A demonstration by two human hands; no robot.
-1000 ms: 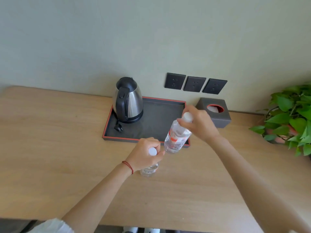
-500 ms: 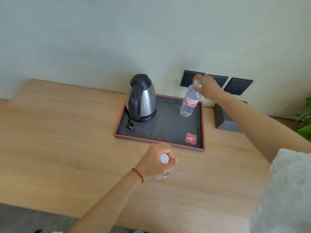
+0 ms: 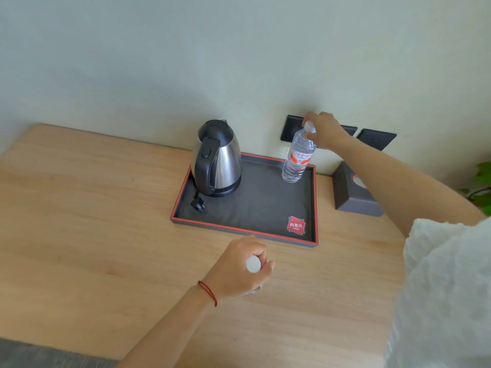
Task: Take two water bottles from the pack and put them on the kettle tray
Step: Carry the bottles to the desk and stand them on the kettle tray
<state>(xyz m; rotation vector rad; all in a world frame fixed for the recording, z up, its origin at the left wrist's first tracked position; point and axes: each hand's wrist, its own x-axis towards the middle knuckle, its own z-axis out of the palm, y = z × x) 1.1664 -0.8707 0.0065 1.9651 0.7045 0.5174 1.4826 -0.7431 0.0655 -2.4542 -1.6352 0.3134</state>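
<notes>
Right hand [image 3: 325, 130] wrapped round the white cap and neck of the clear plastic water bottle with the red label [image 3: 298, 158], held at the top so the bottom can sit flat. Standing upright in the far right corner of the flat dark tray with the red rim [image 3: 243, 229], well apart from the shiny silver kettle with the black handle [image 3: 216, 159] on the tray's left side, so neither bumps the other. Left hand [image 3: 240, 268] closed round the neck of a second clear bottle with a white cap [image 3: 253, 264], down on the light wooden worktop [image 3: 87, 221], just in front of the tray's near edge. Most of that bottle hidden under the hand. Likely waiting its turn: one bottle on the tray, one close by and ready to go up next.
</notes>
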